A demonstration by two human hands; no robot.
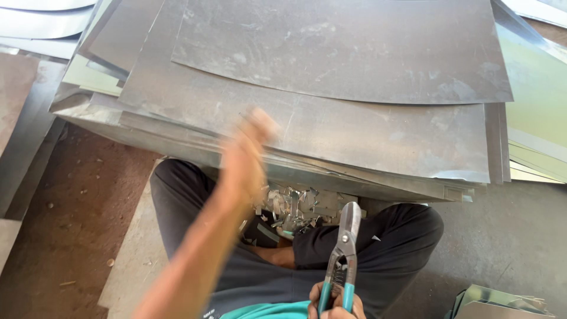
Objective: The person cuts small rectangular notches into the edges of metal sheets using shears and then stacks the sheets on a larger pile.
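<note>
Right now my right hand has its grip pressed together around the teal handles of the tin snips, blades pointing up toward the near edge of the stacked metal sheets. My left hand is raised over that same near edge, blurred, so I cannot tell whether its grip is spread or pressed together. Small metal offcuts lie piled just below the stack's edge, between my knees on the floor.
</note>
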